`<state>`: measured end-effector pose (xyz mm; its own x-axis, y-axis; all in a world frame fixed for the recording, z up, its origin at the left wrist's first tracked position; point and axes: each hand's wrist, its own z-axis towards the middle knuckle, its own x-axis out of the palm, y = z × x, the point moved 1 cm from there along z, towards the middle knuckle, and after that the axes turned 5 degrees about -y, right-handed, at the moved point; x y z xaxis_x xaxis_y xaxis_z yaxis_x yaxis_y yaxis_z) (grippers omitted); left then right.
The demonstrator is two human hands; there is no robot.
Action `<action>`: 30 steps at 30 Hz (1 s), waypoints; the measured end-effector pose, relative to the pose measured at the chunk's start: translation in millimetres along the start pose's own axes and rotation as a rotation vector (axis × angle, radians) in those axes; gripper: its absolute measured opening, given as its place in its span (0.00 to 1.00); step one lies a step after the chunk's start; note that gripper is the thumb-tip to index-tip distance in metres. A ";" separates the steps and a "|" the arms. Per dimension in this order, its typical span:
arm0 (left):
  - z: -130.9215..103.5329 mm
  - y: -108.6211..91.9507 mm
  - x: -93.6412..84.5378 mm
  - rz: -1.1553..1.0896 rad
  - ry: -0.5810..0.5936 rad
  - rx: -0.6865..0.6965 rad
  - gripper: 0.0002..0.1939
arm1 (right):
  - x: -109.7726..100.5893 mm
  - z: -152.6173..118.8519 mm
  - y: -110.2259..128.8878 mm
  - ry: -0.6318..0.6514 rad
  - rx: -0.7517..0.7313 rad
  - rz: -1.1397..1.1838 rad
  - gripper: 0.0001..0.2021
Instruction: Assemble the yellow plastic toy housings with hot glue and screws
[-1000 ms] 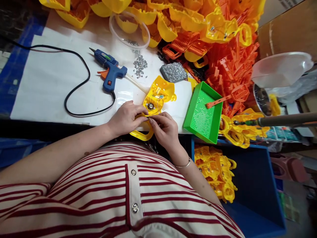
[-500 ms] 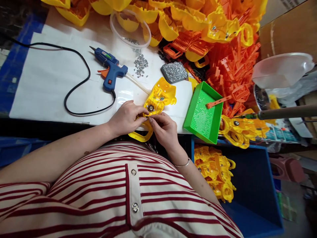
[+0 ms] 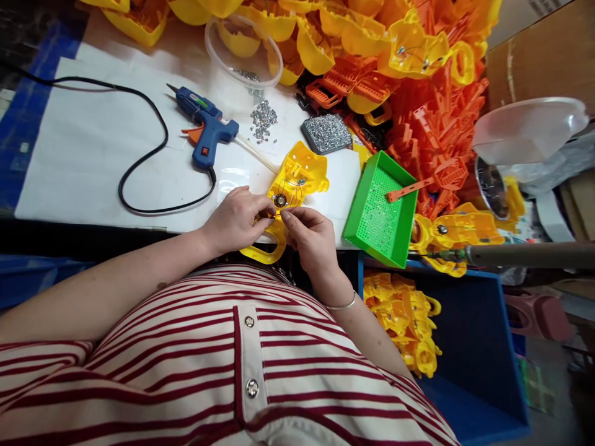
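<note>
Your white-covered worktable [image 3: 83, 155] runs out of the picture at the top left, and your forearms and striped shirt hide part of its near edge. The blue bin [image 3: 483, 353] at the right is partly covered by your right arm and shirt, so you see only some of the yellow parts [image 3: 402, 316] inside. The green basket [image 3: 356, 229] tilts beside the table's edge, an orange part [image 3: 409, 189] lying across its rim. The yellow shell [image 3: 302, 164] lies open in front of you at the near edge, its lower middle hidden by your fingers. Your left hand [image 3: 242, 217] comes in from the left, back upward, fingers curled and thumb stretched toward the shell; you cannot tell whether its fingertips are clamped. Your right hand [image 3: 313, 235] angles up from the lower right, wrist bent inward, thumb and forefinger pinched together on a dark strand [image 3: 279, 214] too fine to identify. The blue glue gun [image 3: 207, 127] lies left of the shell, its cable cut off at the left edge. Within the shell, the round speaker [image 3: 280, 200] shows clearly just above your fingertips, but the wires [image 3: 290, 191] near it are hard to trace.
</note>
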<state>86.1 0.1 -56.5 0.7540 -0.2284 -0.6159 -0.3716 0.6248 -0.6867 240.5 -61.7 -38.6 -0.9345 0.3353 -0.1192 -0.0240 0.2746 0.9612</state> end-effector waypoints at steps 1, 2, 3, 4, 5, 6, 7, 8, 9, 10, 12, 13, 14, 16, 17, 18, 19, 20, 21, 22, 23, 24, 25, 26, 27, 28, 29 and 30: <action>0.3 0.1 0.2 0.001 -0.006 -0.006 0.07 | 0.2 -0.1 0.4 0.001 0.002 0.003 0.22; 0.5 0.1 0.6 0.005 -0.007 -0.011 0.07 | 0.2 -0.1 0.5 0.003 -0.006 -0.012 0.22; 0.7 0.2 1.0 0.012 -0.005 -0.013 0.06 | 0.2 0.0 0.6 0.006 -0.024 -0.049 0.21; 0.7 0.3 1.5 0.021 -0.001 -0.011 0.06 | 0.2 0.1 0.6 0.009 -0.054 -0.109 0.20; 0.8 0.5 2.1 0.033 0.001 -0.007 0.06 | 0.3 0.2 0.8 0.009 -0.096 -0.186 0.19; 0.7 0.8 2.6 0.048 -0.002 0.001 0.06 | 0.5 0.2 1.2 0.005 -0.151 -0.271 0.17; 0.6 1.0 3.0 0.064 -0.012 0.010 0.06 | 0.8 0.0 1.8 -0.002 -0.216 -0.356 0.14; 0.4 1.3 3.3 0.079 -0.025 0.020 0.07 | 1.4 -0.4 2.6 -0.009 -0.282 -0.433 0.12; 0.2 1.5 3.6 0.091 -0.035 0.030 0.07 | 2.0 -1.0 3.5 -0.017 -0.343 -0.499 0.10; 0.1 1.6 3.7 0.100 -0.041 0.036 0.07 | 2.6 -1.7 4.3 -0.019 -0.391 -0.550 0.08; -0.1 1.6 3.7 0.109 -0.041 0.034 0.07 | 3.2 -2.9 5.7 -0.018 -0.449 -0.618 0.08; -0.1 1.4 3.6 0.109 -0.036 0.026 0.07 | 2.9 -3.3 6.3 -0.022 -0.468 -0.634 0.09; -0.1 1.2 3.5 0.108 -0.032 0.017 0.07 | 2.0 -3.3 6.7 -0.032 -0.488 -0.634 0.09; -0.2 0.8 3.4 0.102 -0.028 0.003 0.07 | -1.1 -2.2 6.9 -0.061 -0.526 -0.605 0.10; -0.2 0.6 3.5 0.098 -0.030 -0.002 0.08 | -3.2 -1.1 6.6 -0.079 -0.543 -0.583 0.11; -0.3 0.5 3.6 0.093 -0.034 -0.007 0.09 | -5.2 0.1 6.0 -0.093 -0.550 -0.561 0.11; -0.3 0.5 3.7 0.090 -0.040 -0.012 0.10 | -7.1 1.3 5.1 -0.100 -0.546 -0.543 0.12; -0.2 0.5 3.9 0.086 -0.045 -0.014 0.11 | -8.4 2.5 4.1 -0.097 -0.528 -0.525 0.12; -0.2 0.5 4.0 0.082 -0.049 -0.014 0.12 | -9.2 3.3 3.0 -0.083 -0.496 -0.505 0.13; -0.1 0.5 4.1 0.076 -0.052 -0.010 0.13 | -9.3 3.9 2.2 -0.057 -0.454 -0.477 0.14; 0.0 0.5 4.2 0.067 -0.055 -0.004 0.13 | -8.9 4.0 1.6 -0.021 -0.402 -0.440 0.16; 0.1 0.5 4.3 0.055 -0.058 0.003 0.13 | -8.0 3.9 1.4 0.018 -0.348 -0.393 0.17; 0.0 0.6 4.4 0.043 -0.062 0.009 0.13 | -6.9 3.4 1.5 0.051 -0.300 -0.345 0.19; -0.3 0.8 4.5 0.034 -0.066 0.012 0.12 | -5.9 2.9 1.9 0.074 -0.261 -0.305 0.20; -0.7 1.0 4.7 0.028 -0.071 0.012 0.12 | -5.0 2.3 2.5 0.084 -0.237 -0.279 0.21; -1.3 1.4 4.9 0.026 -0.075 0.011 0.12 | -4.3 1.9 3.0 0.081 -0.228 -0.268 0.21; -2.0 1.6 5.1 0.027 -0.080 0.011 0.12 | -3.9 1.5 3.3 0.069 -0.229 -0.271 0.21; -2.8 1.7 5.1 0.029 -0.084 0.012 0.12 | -3.6 1.3 3.4 0.057 -0.236 -0.282 0.20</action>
<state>87.8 -2.1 -62.0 0.7861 -0.1467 -0.6004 -0.3879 0.6392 -0.6641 244.2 -60.8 -35.3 -0.8978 0.2235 -0.3795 -0.3581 0.1309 0.9245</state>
